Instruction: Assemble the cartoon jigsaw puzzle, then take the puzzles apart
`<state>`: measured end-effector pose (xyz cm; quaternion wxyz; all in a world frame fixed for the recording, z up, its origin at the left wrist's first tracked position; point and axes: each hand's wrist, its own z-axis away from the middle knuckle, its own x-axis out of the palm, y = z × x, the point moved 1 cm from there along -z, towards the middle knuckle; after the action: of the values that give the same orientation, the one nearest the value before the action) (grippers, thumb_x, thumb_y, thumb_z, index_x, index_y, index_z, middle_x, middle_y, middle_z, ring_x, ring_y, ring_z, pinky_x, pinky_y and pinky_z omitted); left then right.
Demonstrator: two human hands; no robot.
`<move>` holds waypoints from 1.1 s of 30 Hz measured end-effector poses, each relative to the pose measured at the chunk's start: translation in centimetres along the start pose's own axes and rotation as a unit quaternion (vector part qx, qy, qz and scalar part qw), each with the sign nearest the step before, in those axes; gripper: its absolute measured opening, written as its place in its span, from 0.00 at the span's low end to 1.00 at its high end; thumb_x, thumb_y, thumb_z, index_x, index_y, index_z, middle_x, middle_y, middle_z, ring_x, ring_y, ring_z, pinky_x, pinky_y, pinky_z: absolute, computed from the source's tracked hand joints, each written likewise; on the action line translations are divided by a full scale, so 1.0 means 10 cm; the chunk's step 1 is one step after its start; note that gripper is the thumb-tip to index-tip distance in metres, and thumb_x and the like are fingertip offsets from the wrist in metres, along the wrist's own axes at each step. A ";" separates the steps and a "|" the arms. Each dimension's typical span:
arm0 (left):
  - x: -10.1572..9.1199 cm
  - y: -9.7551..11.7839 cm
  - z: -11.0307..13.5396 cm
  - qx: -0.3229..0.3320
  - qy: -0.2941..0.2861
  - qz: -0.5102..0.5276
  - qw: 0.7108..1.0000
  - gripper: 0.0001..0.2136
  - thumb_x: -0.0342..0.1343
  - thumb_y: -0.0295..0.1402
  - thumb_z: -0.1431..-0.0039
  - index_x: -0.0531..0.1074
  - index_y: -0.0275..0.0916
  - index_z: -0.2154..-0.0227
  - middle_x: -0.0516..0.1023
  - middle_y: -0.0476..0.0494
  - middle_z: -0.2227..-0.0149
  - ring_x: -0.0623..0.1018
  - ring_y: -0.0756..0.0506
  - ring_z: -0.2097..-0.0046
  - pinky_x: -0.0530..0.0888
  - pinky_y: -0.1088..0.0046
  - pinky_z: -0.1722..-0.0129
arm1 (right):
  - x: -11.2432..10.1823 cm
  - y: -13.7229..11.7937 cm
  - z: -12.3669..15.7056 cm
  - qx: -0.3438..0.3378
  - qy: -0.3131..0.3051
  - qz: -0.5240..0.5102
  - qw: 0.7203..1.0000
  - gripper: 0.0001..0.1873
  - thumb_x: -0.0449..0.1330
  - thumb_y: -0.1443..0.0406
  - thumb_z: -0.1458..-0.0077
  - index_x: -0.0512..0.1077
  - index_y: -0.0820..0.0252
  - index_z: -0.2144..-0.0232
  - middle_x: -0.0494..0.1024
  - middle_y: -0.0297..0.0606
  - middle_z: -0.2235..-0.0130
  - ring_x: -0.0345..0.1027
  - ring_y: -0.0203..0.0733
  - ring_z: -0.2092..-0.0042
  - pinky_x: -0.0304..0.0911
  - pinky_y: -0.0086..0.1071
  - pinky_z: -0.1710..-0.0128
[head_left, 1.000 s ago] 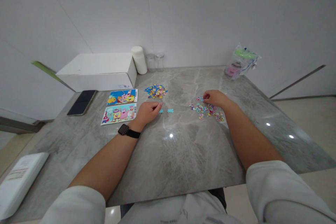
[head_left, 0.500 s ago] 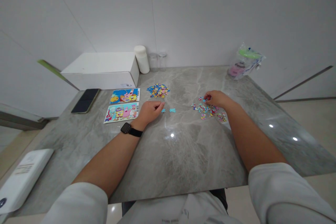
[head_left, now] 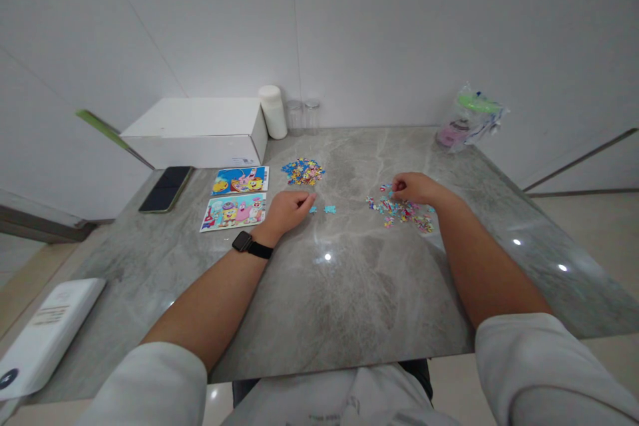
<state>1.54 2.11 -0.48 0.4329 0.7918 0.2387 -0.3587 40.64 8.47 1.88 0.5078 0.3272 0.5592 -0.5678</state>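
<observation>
My left hand (head_left: 289, 212), with a dark watch on its wrist, rests curled on the table. Right of its fingertips lie light blue jigsaw puzzle pieces (head_left: 330, 210), one partly behind the hand. Whether anything sits inside its closed fingers is hidden. At the far edge of a loose heap of mixed-colour puzzle pieces (head_left: 407, 212), my right hand (head_left: 413, 188) pinches, with a small light blue piece at its fingertips. A second heap of blue and yellow pieces (head_left: 302, 172) lies beyond my left hand. Two cartoon picture cards (head_left: 233, 212) lie to its left.
A phone (head_left: 166, 189) lies left of the cards. Behind them stand a white box (head_left: 194, 150), a white bottle (head_left: 273, 113) and two clear glass jars (head_left: 311, 118). A plastic bag (head_left: 466, 121) sits at the back right; a white device (head_left: 50, 339) is at front left.
The view has shifted slightly, so everything appears a little further right. My right fingers have moved slightly at the heap. My left hand stays in place, still curled.
</observation>
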 end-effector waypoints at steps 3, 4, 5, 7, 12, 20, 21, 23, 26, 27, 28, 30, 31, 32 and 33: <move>0.00 0.00 0.00 0.000 0.001 0.001 1.000 0.25 0.47 0.44 0.27 0.60 0.39 0.81 0.63 0.51 0.81 0.62 0.50 0.76 0.53 0.67 0.71 | -0.05 -0.14 0.05 -0.025 0.039 -0.138 0.989 0.07 0.68 0.65 0.51 0.79 0.57 0.66 0.83 0.36 0.66 0.75 0.41 0.64 0.68 0.32 0.63; 0.00 0.01 0.00 0.000 0.000 0.004 1.000 0.25 0.47 0.45 0.27 0.62 0.39 0.81 0.64 0.50 0.80 0.63 0.49 0.75 0.54 0.67 0.71 | -0.07 -0.21 0.08 -0.038 0.047 -0.188 0.980 0.08 0.68 0.63 0.50 0.79 0.57 0.65 0.82 0.37 0.67 0.75 0.41 0.64 0.69 0.33 0.62; 0.00 0.01 0.00 -0.001 0.001 0.011 1.000 0.25 0.46 0.45 0.27 0.64 0.40 0.80 0.66 0.50 0.80 0.65 0.49 0.75 0.55 0.68 0.70 | -0.08 -0.31 0.12 -0.051 0.053 -0.235 0.969 0.09 0.69 0.62 0.50 0.80 0.58 0.65 0.82 0.37 0.67 0.75 0.41 0.64 0.70 0.34 0.62; -0.01 0.03 0.01 -0.004 0.008 0.039 0.999 0.23 0.45 0.44 0.26 0.69 0.40 0.77 0.71 0.49 0.76 0.70 0.48 0.71 0.60 0.69 0.68 | -0.12 -0.53 0.18 -0.070 0.076 -0.310 0.945 0.13 0.70 0.58 0.50 0.79 0.58 0.63 0.82 0.37 0.67 0.75 0.41 0.65 0.70 0.34 0.63; -0.03 0.08 0.00 -0.041 0.072 0.157 0.984 0.16 0.49 0.43 0.27 0.74 0.40 0.67 0.75 0.49 0.70 0.73 0.48 0.67 0.66 0.71 0.64 | -0.08 -1.15 0.22 -0.107 0.130 -0.425 0.889 0.20 0.73 0.53 0.53 0.78 0.58 0.62 0.83 0.39 0.66 0.72 0.39 0.67 0.69 0.34 0.65; -0.02 0.13 -0.02 -0.054 0.075 0.221 0.971 0.10 0.57 0.41 0.32 0.76 0.39 0.62 0.79 0.48 0.65 0.74 0.48 0.64 0.68 0.71 0.64 | 0.63 -1.73 -0.01 -0.130 0.108 -0.503 0.848 0.18 0.70 0.53 0.52 0.77 0.57 0.63 0.81 0.36 0.67 0.73 0.40 0.67 0.69 0.35 0.63; -0.01 0.12 -0.03 -0.052 0.070 0.216 0.973 0.10 0.57 0.41 0.32 0.76 0.39 0.62 0.80 0.47 0.64 0.75 0.47 0.63 0.68 0.71 0.64 | 0.71 -1.74 -0.02 -0.132 0.115 -0.505 0.845 0.17 0.69 0.53 0.51 0.77 0.56 0.63 0.82 0.36 0.67 0.74 0.41 0.66 0.69 0.35 0.62; 0.00 0.10 -0.03 -0.051 0.061 0.202 0.976 0.10 0.58 0.40 0.33 0.77 0.39 0.62 0.80 0.47 0.64 0.75 0.47 0.63 0.68 0.71 0.63 | 0.84 -1.71 -0.01 -0.137 0.131 -0.495 0.848 0.16 0.68 0.53 0.48 0.77 0.56 0.62 0.82 0.36 0.66 0.74 0.41 0.65 0.69 0.35 0.61; 0.02 0.08 -0.02 -0.058 0.056 0.186 0.979 0.09 0.60 0.40 0.34 0.77 0.39 0.63 0.80 0.46 0.64 0.74 0.47 0.63 0.69 0.71 0.62 | 0.93 -1.63 0.01 -0.142 0.146 -0.463 0.862 0.14 0.67 0.54 0.45 0.78 0.56 0.61 0.81 0.36 0.66 0.73 0.41 0.66 0.67 0.35 0.63; 0.02 0.07 -0.02 -0.062 0.056 0.183 0.980 0.09 0.60 0.40 0.34 0.77 0.39 0.63 0.80 0.46 0.64 0.74 0.47 0.63 0.69 0.71 0.62 | 0.95 -1.61 0.01 -0.144 0.148 -0.456 0.866 0.14 0.66 0.54 0.45 0.78 0.56 0.61 0.81 0.36 0.66 0.72 0.41 0.66 0.67 0.35 0.64; 0.02 0.07 -0.02 -0.064 0.054 0.181 0.980 0.09 0.60 0.40 0.34 0.77 0.39 0.63 0.80 0.46 0.64 0.74 0.47 0.63 0.69 0.71 0.62 | 0.95 -1.60 0.01 -0.145 0.149 -0.453 0.867 0.14 0.66 0.54 0.45 0.78 0.56 0.61 0.81 0.36 0.66 0.72 0.41 0.66 0.66 0.35 0.64; 0.02 0.07 -0.02 -0.065 0.051 0.178 0.981 0.09 0.59 0.39 0.33 0.77 0.39 0.64 0.80 0.47 0.65 0.74 0.48 0.63 0.69 0.71 0.63 | 0.96 -1.59 0.01 -0.150 0.148 -0.451 0.868 0.14 0.66 0.54 0.44 0.78 0.56 0.61 0.81 0.36 0.66 0.72 0.42 0.66 0.67 0.35 0.64; 0.02 0.07 -0.02 -0.062 0.049 0.177 0.981 0.09 0.59 0.39 0.33 0.77 0.39 0.64 0.80 0.47 0.65 0.73 0.48 0.64 0.69 0.72 0.63 | 0.97 -1.60 0.01 -0.154 0.146 -0.450 0.867 0.13 0.66 0.54 0.44 0.78 0.56 0.60 0.81 0.36 0.66 0.73 0.42 0.66 0.67 0.35 0.63; 0.02 0.07 -0.02 -0.059 0.048 0.176 0.981 0.09 0.58 0.39 0.33 0.77 0.39 0.65 0.80 0.47 0.66 0.73 0.48 0.64 0.68 0.72 0.63 | 0.97 -1.61 0.02 -0.157 0.144 -0.449 0.868 0.13 0.66 0.55 0.44 0.78 0.56 0.60 0.81 0.36 0.66 0.73 0.42 0.65 0.67 0.35 0.62; 0.02 0.08 -0.02 -0.055 0.047 0.176 0.982 0.09 0.58 0.39 0.33 0.77 0.39 0.65 0.80 0.47 0.66 0.73 0.48 0.64 0.68 0.72 0.63 | 0.97 -1.62 0.03 -0.160 0.144 -0.448 0.868 0.13 0.66 0.55 0.43 0.79 0.56 0.60 0.81 0.36 0.65 0.73 0.41 0.65 0.67 0.35 0.62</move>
<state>2.23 1.87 -0.17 0.5202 0.8125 0.1348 -0.2259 22.80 3.88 -2.28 0.1583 0.0343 0.7955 -0.5840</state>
